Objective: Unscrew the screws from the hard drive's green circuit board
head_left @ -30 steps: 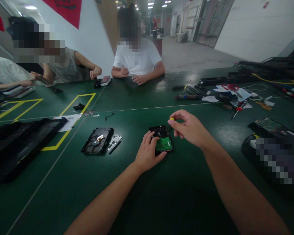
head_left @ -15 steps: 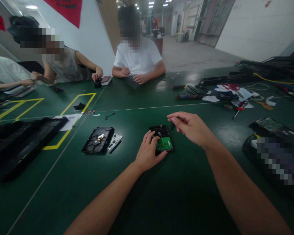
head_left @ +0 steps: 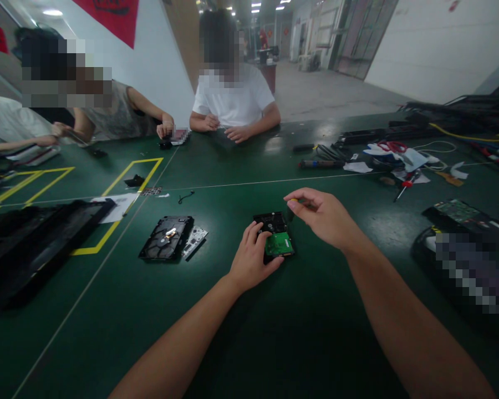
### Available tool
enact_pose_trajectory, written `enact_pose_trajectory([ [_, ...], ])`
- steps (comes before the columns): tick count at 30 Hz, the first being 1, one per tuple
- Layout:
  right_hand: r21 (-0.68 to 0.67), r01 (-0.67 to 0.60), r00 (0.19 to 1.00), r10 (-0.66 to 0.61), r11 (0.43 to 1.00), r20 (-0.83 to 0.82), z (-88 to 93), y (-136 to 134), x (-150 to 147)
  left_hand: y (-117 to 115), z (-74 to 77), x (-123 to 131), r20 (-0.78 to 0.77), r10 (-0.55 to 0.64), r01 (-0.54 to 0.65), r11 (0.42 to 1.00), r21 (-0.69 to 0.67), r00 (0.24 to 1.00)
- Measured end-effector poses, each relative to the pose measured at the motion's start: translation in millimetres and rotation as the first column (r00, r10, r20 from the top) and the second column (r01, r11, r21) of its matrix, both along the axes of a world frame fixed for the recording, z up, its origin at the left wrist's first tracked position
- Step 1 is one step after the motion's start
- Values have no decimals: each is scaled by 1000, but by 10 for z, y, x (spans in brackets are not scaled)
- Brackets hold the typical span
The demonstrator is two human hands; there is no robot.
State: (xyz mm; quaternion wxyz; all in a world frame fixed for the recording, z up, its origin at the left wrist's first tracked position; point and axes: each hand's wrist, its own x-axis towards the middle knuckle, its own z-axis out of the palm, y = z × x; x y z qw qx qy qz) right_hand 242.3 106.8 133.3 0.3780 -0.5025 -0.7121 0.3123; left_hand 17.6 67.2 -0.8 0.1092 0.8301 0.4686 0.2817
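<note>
Using my left hand [head_left: 251, 257], I hold the likely heavy drive's [head_left: 279, 238] edges mid-frame; my right hand [head_left: 314, 210] pinches something yellow [head_left: 294, 200].

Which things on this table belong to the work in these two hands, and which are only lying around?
In use, it seems:
black unit with green board, under the left hand
small yellow-topped item, mostly hidden, pinched in the right hand

Lying about, apparently:
separate black casing
silver metal piece
red-handled screwdriver
short black cable
</note>
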Motion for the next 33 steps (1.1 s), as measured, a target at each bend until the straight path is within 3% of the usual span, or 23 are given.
enact_pose_trajectory([
  [5, 47, -31, 999, 29, 998, 43, 36, 9, 18, 2, -2, 1, -4, 4, -4, 1000, 1, 1000],
  [11, 144, 83, 973, -111, 986, 201, 11, -55, -36, 10, -32, -2, -21, 9, -9, 1000, -3, 1000],
  [18, -12, -3, 1000, 3, 1000, 13, -39, -55, -31, 9, -38, -2, -10, 2, -2, 1000, 10, 1000],
  [24, -188, -137, 980, 107, 973, -165, -22, -24, -18, 10, -35, 0, -6, 0, 0, 1000, 19, 1000],
  [30, -140, -136, 986, 119, 981, -121, 40, -49, -23, 11, -28, 0, -6, 1, -1, 1000, 14, 1000],
  [33, -150, -75, 991, 58, 986, -119, 43, -49, -22, 3, -14, 2, -2, 0, 0, 1000, 12, 1000],
])
